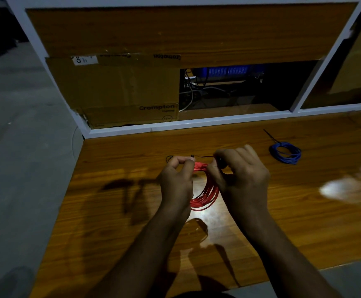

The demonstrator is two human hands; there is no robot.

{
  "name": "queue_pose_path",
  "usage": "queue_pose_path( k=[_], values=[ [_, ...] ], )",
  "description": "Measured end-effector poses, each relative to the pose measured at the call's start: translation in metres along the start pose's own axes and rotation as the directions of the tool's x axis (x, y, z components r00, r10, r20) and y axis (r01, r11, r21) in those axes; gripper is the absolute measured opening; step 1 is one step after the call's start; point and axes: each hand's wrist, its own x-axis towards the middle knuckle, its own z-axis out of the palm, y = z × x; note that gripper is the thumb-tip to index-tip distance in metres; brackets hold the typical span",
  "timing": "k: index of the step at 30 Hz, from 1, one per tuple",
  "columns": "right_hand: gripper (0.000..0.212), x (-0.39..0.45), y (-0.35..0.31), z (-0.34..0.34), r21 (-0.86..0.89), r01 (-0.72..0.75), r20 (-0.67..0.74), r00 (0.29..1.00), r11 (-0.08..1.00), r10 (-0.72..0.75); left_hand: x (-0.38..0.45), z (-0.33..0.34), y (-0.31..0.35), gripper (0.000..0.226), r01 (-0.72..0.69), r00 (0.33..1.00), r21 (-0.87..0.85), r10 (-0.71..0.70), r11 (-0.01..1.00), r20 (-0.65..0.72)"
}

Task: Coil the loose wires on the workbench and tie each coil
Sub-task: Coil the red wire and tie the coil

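Note:
A coil of red wire (207, 194) hangs above the wooden workbench (304, 222), held up between both hands. My left hand (176, 181) pinches the coil's top on the left, together with one end of a thin black tie (203, 157). My right hand (243, 179) grips the coil's top on the right and pinches the tie's other end. The tie stretches straight across between the two hands above the coil. At the bench's far right lies a blue wire coil (285, 152) with a black tie tail (269, 135) sticking out behind it.
A white frame rail (196, 123) borders the bench's far edge. Behind it stand a cardboard box (119, 91) and a dark opening with cables (218, 89). A bright glare patch (338, 188) marks the bench's right side. Grey floor (20, 147) runs along the left.

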Motion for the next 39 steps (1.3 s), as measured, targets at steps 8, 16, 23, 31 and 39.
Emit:
queue_pose_path(
  k=[8, 16, 23, 31, 39],
  values=[
    [0.014, 0.002, 0.000, 0.001, 0.001, 0.016, 0.012, 1.000, 1.000, -0.016, 0.001, -0.002, -0.002, 0.009, -0.027, 0.999, 0.015, 0.026, 1.000, 0.019],
    [0.009, 0.003, 0.000, 0.004, -0.001, 0.016, 0.025, 1.000, 1.000, -0.016, 0.003, -0.003, 0.000, 0.009, -0.027, 1.000, 0.021, 0.027, 0.999, 0.008],
    [0.009, 0.004, 0.000, 0.007, -0.007, 0.027, 0.035, 0.999, 1.000, -0.027, 0.003, -0.003, -0.002, 0.009, -0.070, 0.997, 0.059, 0.069, 0.996, 0.021],
    [0.011, 0.002, 0.001, 0.011, -0.042, -0.017, 0.053, 0.998, 0.999, 0.019, -0.001, -0.003, 0.001, 0.010, -0.104, 0.995, 0.095, 0.104, 0.990, 0.003],
    [0.023, 0.005, 0.009, 0.015, -0.029, 0.024, 0.169, 0.985, 0.999, -0.019, 0.002, -0.004, 0.001, 0.010, -0.085, 0.995, 0.116, 0.090, 0.990, -0.036]
  ],
)
